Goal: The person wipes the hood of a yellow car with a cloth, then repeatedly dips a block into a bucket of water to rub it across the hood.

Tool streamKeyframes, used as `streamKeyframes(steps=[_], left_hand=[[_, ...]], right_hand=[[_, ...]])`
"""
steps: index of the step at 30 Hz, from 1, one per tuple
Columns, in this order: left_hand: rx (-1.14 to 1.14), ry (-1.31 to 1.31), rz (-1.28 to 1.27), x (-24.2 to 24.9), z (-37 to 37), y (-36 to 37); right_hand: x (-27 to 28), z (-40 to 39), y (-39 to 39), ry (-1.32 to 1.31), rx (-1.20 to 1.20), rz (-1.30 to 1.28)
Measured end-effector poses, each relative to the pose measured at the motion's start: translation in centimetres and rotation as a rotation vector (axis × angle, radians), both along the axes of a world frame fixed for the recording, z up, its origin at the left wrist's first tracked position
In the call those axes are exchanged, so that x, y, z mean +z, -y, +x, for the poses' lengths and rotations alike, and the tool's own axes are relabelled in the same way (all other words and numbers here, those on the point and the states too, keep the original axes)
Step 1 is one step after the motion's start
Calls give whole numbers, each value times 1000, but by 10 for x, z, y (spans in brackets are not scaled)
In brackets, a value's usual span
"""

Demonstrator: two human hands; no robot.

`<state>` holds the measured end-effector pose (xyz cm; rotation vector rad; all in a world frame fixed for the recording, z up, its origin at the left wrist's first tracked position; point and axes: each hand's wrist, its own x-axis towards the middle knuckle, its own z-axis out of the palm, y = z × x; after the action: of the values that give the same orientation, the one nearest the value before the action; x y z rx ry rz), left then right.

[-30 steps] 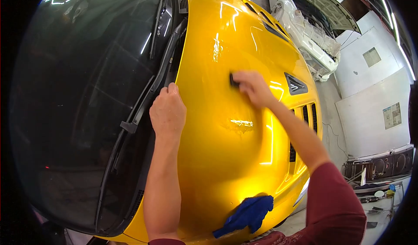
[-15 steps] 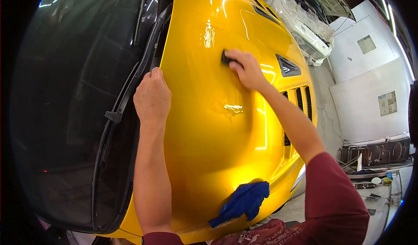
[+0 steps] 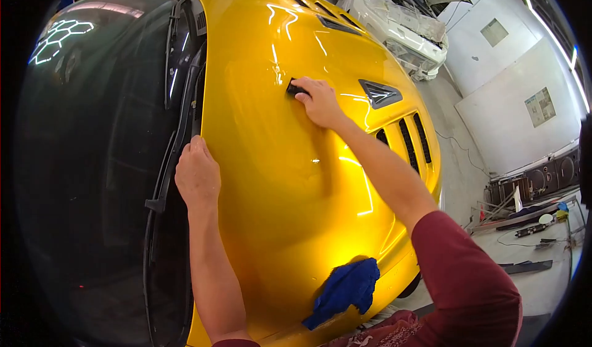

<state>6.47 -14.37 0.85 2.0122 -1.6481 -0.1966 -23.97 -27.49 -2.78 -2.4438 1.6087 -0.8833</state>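
We had our right hand [image 3: 321, 105] pinching a small black block [image 3: 295, 88] on the far half of the glossy yellow hood [image 3: 265, 186], our fingers covering part of it, its shape hard to make out, while our left hand [image 3: 198, 174] lay curled at the hood's left edge beside the dark windshield [image 3: 92, 162], its fingertips hidden, and we could not tell whether it gripped anything. Nearer us, a crumpled blue cloth [image 3: 346, 290] rested on the hood's right side, and far right a white car [image 3: 394, 29] was cut off by the top edge.
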Motion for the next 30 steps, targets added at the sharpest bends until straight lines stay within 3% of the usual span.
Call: streamKeyframes(steps=[4, 5, 8, 11, 14, 18, 20, 23, 25, 27, 29, 30], left_hand=[[7, -35, 28, 8, 1, 1], [8, -42, 37, 8, -1, 0], [-2, 2, 22, 6, -1, 0], [7, 2, -17, 0, -1, 1], [7, 19, -52, -3, 0, 1], [5, -9, 40, 5, -1, 1], [-1, -2, 15, 4, -2, 2], [14, 5, -35, 0, -2, 3], [12, 15, -47, -4, 1, 2], [21, 10, 25, 2, 0, 0], [24, 23, 7, 0, 0, 2], [28, 12, -17, -4, -2, 3]], right_hand=[[6, 31, -112, 13, -32, 79], [1, 30, -142, 3, 20, 0], [-3, 3, -123, 6, 154, 51], [15, -30, 4, 40, 57, 177], [-11, -34, 28, 35, -36, 15], [1, -1, -116, -2, 62, 72], [3, -14, -119, -22, 149, 79], [2, -47, 1, 3, 150, 52], [6, -51, 37, -7, 115, 73], [7, -51, 46, -35, 104, 90], [-8, -54, -8, -60, 136, 7], [0, -51, -41, -53, 153, 83]])
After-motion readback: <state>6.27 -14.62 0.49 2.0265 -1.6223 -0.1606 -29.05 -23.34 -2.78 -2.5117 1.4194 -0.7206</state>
